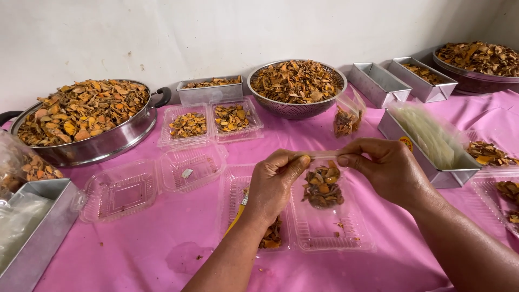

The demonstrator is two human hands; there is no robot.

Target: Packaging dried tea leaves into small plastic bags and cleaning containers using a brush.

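Both forearms reach in from the bottom edge over a pink tablecloth; the left hand and the right hand each pinch one end of the top edge of a small clear bag, thumb and fingertips closed tight on the plastic, the other fingers curled; the bag hangs between them, holding dried orange-brown slices, just above an open clear clamshell tray (a few crumbs lie in it); left of that sits an empty clamshell tray; a metal tin of folded clear bags stands just right of the right hand; beyond, two filled clamshell halves, then a metal colander and a wide steel pot, both heaped with the same slices, near the white wall.
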